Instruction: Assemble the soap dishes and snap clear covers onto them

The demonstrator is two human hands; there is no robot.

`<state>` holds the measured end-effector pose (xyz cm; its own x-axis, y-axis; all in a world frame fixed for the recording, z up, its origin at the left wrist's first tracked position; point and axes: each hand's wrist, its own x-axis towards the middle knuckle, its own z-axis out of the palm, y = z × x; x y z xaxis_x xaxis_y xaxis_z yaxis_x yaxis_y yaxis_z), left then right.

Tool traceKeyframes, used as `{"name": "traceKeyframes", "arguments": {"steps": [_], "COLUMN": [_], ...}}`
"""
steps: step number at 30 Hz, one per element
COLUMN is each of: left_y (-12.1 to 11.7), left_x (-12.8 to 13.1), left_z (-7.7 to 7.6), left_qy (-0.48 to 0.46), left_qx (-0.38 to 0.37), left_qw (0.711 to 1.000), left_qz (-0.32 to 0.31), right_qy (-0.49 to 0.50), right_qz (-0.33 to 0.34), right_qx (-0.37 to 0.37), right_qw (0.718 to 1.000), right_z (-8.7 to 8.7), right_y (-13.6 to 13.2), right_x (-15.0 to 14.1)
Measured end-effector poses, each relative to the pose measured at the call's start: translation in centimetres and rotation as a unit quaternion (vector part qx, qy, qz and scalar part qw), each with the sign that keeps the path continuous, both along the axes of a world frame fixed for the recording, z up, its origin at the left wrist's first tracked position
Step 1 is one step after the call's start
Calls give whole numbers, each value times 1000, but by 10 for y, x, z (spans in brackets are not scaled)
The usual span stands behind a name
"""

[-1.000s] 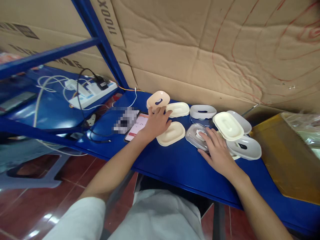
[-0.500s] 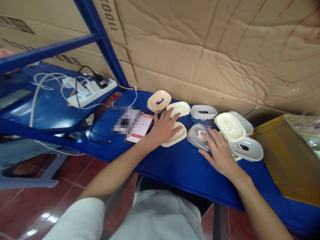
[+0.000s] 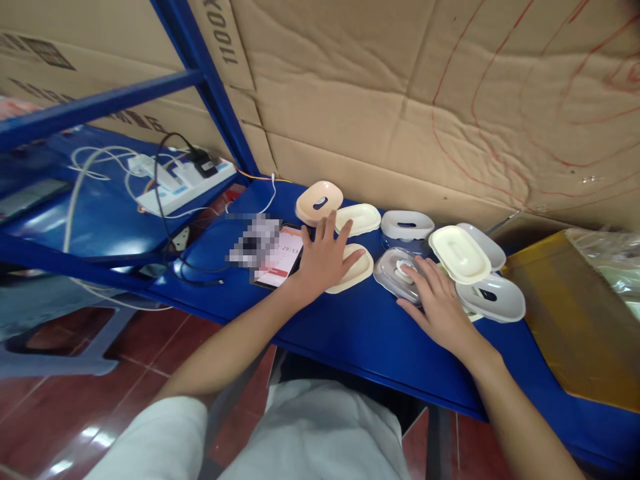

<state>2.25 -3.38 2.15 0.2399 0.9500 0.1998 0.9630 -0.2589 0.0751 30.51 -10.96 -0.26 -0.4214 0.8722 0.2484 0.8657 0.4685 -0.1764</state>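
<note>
My left hand is spread flat between a phone and a cream oval dish, partly covering both; whether it touches them I cannot tell. Behind its fingertips lies another cream dish, and a peach soap dish with a dark slot stands farther back. My right hand has its fingers stretched out over the right side of a grey translucent oval piece, the fingertips by a white round part at its centre. Close to that hand are a cream tray and a grey slotted dish.
A grey slotted dish stands at the back of the blue table. A brown taped box sits at the right. To the left, a white power strip with cables rests beside the blue frame post. Cardboard walls the back.
My left hand has shifted slightly left over the phone's edge, its fingers now pointing more upright. My right hand and the dishes stay in place.
</note>
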Motion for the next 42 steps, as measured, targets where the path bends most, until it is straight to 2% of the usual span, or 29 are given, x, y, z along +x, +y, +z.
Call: {"name": "traceKeyframes", "arguments": {"steps": [3,6,11,15,20,28,37,42], "left_y": [2,14,42,54,55,54,56,56], "left_x": [6,14,27,31,26,24,19,18], "left_z": [0,2,2,-6,-14,-13,-10,-8], "left_qy": [-2,-3,2,-5,-23,-40,-30,-26], "left_qx": [21,9,-14,-27,-24,-10,-12,-21], "left_qw": [998,995,995,994,995,996,997,997], "left_qz": [-60,-96,-99,-102,-93,-73,-71,-70], "right_qy": [2,4,1,1,-6,0,9,25], "right_qz": [-3,-3,-5,-2,4,8,20,34], "right_qx": [-7,-6,-3,0,5,2,83,102], "right_qw": [1000,1000,1000,1000,1000,1000,996,994], "right_z": [0,0,-1,-1,1,1,5,8], "right_y": [0,0,0,-1,-3,-1,-1,-2], "right_x": [-1,-1,0,0,-1,-1,-7,-9]}}
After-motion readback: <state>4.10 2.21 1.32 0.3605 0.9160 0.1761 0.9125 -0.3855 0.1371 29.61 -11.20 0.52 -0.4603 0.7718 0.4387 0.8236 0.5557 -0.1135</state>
